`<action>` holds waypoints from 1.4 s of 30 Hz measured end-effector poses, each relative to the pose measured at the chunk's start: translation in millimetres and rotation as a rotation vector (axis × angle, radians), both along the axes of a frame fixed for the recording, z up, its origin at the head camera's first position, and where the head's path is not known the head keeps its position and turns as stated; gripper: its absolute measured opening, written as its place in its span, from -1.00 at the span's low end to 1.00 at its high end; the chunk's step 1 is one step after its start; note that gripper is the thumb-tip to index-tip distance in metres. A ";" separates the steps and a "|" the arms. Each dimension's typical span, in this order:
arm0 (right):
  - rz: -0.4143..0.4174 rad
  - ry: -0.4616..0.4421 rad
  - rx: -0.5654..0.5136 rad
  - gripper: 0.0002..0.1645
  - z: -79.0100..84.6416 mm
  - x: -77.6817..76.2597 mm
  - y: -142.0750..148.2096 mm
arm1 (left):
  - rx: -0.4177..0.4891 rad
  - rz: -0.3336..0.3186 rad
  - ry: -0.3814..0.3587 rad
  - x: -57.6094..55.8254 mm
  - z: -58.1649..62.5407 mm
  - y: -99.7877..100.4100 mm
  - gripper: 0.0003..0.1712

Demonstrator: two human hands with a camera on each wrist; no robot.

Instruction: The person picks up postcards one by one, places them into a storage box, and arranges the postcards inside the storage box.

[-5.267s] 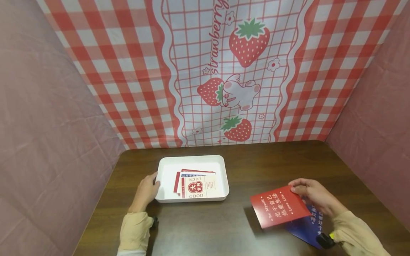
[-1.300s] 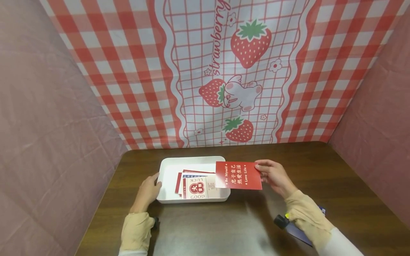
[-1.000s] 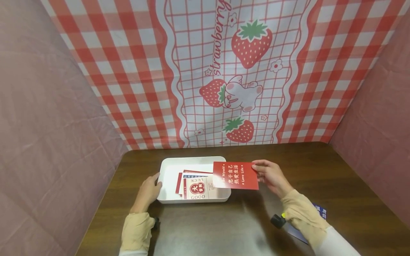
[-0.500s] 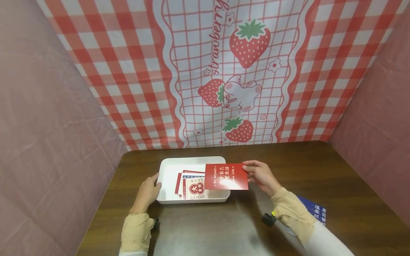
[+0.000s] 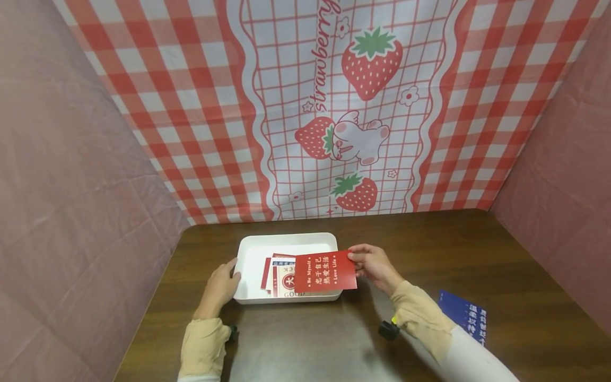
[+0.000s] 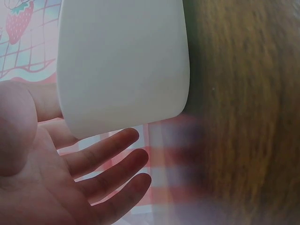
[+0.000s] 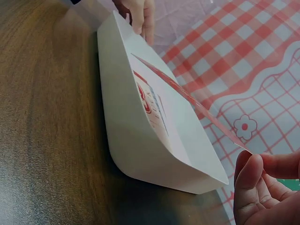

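Observation:
My right hand (image 5: 377, 268) pinches the right edge of a red printed card (image 5: 320, 273) reading "Be Myself" and "Love Life". In the right wrist view thumb and fingers hold the card (image 7: 206, 112) by one end, and it slants over the white tray (image 7: 140, 157). My left hand (image 5: 220, 286) grips the left end of the tray (image 5: 286, 240) at its rim; the left wrist view shows several fingers spread by the tray's outer wall (image 6: 124, 65). Inside lie overlapping cards, the top one a cream "GOOD LUCK" card (image 5: 281, 286), partly hidden by the red card.
A blue card (image 5: 460, 315) with white writing lies on the brown wooden table (image 5: 420, 239), partly behind my right sleeve (image 5: 425, 318). A red checked strawberry cloth (image 5: 200, 132) hangs at the back, with pink cloth (image 5: 86, 212) at both sides.
My right hand has carried the red card leftward from beside the blue card, farther over the tray and its cards. More of the blue card shows. The left hand stays on the tray.

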State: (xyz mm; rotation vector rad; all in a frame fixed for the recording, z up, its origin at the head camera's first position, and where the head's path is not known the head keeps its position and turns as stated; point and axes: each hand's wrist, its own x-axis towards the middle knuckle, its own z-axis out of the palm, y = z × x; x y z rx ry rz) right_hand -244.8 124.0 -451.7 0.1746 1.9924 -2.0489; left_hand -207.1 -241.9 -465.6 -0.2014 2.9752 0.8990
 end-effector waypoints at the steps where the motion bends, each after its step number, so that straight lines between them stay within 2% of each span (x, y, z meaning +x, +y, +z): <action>1: -0.001 -0.001 0.001 -0.62 -0.3 0.4 -1.0 | -0.001 0.000 -0.002 0.1 0.3 0.2 -0.41; 10: 0.020 0.010 0.025 -0.61 -4.0 1.8 -14.8 | 0.003 -0.003 -0.009 -0.5 1.3 0.2 -0.41; 15: 0.067 0.074 -0.043 -0.71 -7.0 5.2 -22.9 | 0.002 0.006 -0.022 -1.0 0.2 0.6 -0.40; 19: 0.107 0.092 -0.063 -0.60 -8.3 5.4 -28.7 | 0.009 0.016 -0.040 -2.4 0.4 1.3 -0.40; 23: 0.111 0.086 0.014 -0.47 -9.6 4.0 -34.3 | 0.012 0.019 -0.045 -2.0 0.3 1.2 -0.39; 28: 0.130 0.103 0.107 -0.48 -6.9 6.2 -38.8 | -0.002 0.017 -0.028 -1.2 0.5 0.5 -0.40; 30: 0.176 0.139 0.174 -0.48 -7.3 7.3 -39.0 | -0.001 0.016 -0.026 -1.3 0.9 0.5 -0.40; 33: 0.314 0.192 0.255 -0.45 -7.4 9.2 -38.8 | 0.002 0.015 -0.031 -1.2 1.5 1.0 -0.40; 37: 0.489 0.193 0.238 -0.37 -6.2 11.8 -39.1 | 0.000 0.009 -0.023 -0.6 1.4 1.5 -0.40; 39: 0.519 0.191 0.221 -0.35 -6.6 12.2 -39.0 | -0.002 0.004 -0.013 -0.4 1.3 1.6 -0.40; 42: 0.516 0.197 0.199 -0.33 -7.3 11.6 -37.3 | -0.002 0.000 -0.006 -0.2 1.6 1.4 -0.40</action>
